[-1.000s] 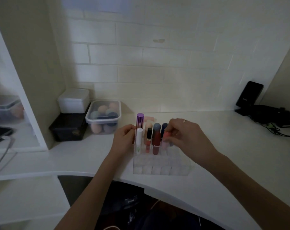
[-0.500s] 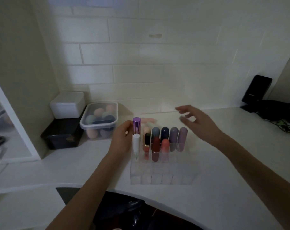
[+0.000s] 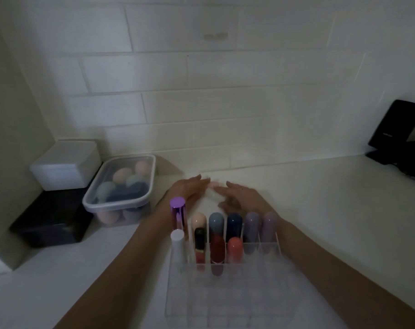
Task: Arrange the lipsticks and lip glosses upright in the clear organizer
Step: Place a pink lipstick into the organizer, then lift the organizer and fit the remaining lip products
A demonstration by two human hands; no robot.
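Boxes sit at your far left: a white lidded box (image 3: 65, 163) stacked on a black box (image 3: 52, 219), against the side wall. Just right of them stands a clear tub (image 3: 121, 186) with a see-through lid, holding rounded sponges in peach, green and blue.

Your left hand (image 3: 186, 189) reaches past the organizer's far left corner, fingers straight and relaxed, gripping nothing. Between your two hands, a pale pink tube (image 3: 213, 185) lies on the white counter (image 3: 320, 210) behind the organizer; it is blurred, and you cannot tell whether either hand touches it. Your right hand (image 3: 240, 197) lies just right of that tube, fingers loosely spread, nothing in its grasp.

Nearer to you stands the clear organizer (image 3: 225, 295), a grid of small cells. In its back row, from the left, stand a purple metallic tube (image 3: 178, 216), a peach-capped tube (image 3: 198, 222), a grey-blue one (image 3: 216, 223), a navy one (image 3: 234, 224) and two lilac ones (image 3: 252, 230). The next row holds a white tube (image 3: 177, 245), a black-capped gloss (image 3: 200, 245), a dark red tube (image 3: 217, 254) and a coral tube (image 3: 235, 251). All stand upright. The rows closest to you hold nothing.

At the far right, a black device (image 3: 399, 124) leans by the tiled wall (image 3: 201, 91).
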